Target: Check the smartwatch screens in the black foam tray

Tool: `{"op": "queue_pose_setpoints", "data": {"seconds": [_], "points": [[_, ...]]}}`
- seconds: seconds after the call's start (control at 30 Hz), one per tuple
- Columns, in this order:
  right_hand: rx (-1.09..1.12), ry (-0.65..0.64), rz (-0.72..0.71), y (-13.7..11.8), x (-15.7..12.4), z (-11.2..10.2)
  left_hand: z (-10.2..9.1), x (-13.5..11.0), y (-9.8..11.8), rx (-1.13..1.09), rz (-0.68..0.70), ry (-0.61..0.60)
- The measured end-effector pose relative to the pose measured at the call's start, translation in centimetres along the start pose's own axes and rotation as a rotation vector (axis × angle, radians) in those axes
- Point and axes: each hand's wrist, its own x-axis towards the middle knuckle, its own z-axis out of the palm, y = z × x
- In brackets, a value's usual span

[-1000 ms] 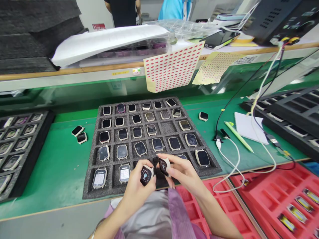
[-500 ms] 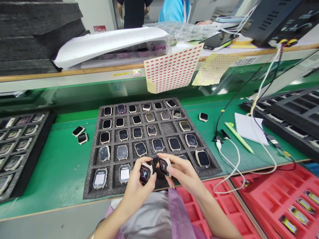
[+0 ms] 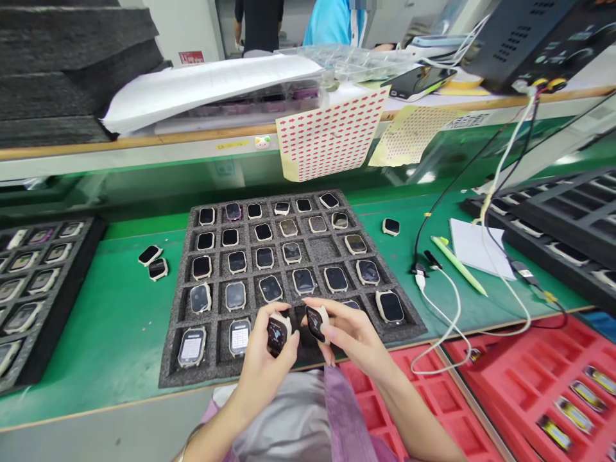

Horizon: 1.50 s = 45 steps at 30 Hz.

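My left hand (image 3: pixel 262 366) is closed around a smartwatch body (image 3: pixel 278 333) with a lit screen, held just above the near edge of the grey foam tray (image 3: pixel 212 369). My right hand (image 3: pixel 353 337) pinches a second smartwatch body (image 3: pixel 316 321) close beside the first, screens facing me. The tray's cells hold several watch bodies, two at the front left with white lit screens (image 3: pixel 239 335). One cell in the third row (image 3: pixel 323 247) has nothing in it.
Two loose watch bodies (image 3: pixel 153 262) lie left of the tray and one (image 3: pixel 391 226) to its right. Black trays stand at far left (image 3: pixel 33 282) and right (image 3: pixel 563 224), red trays (image 3: pixel 529 378) at the near right. Cables (image 3: pixel 447 301), a green pen (image 3: pixel 459 274) and paper lie right. People stand behind the shelf.
Both hands with their watches have shifted slightly left and toward me; the left hand's watch has tilted a little.
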Motion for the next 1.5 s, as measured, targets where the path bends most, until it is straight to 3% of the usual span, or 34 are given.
{"op": "queue_pose_setpoints", "data": {"seconds": [0.3,0.53,0.7,1.07,1.5], "points": [[0.018,-0.034,-0.020,0.1,-0.1,-0.1,-0.1,0.0,-0.2,-0.023,-0.025,-0.027],[0.028,-0.109,0.007,-0.9,0.2,-0.1,-0.7,0.1,-0.1,-0.407,-0.129,-0.145],[0.010,-0.049,0.014,-0.9,0.1,-0.1,-1.4,0.6,-0.6,-0.625,-0.196,-0.194],[0.041,0.038,-0.018,0.0,-0.2,0.1,-1.9,0.1,-0.1,-0.497,-0.247,-0.233],[-0.044,0.068,0.003,-0.9,-0.4,0.9,-1.9,0.2,-0.1,-0.483,-0.223,-0.220]]}}
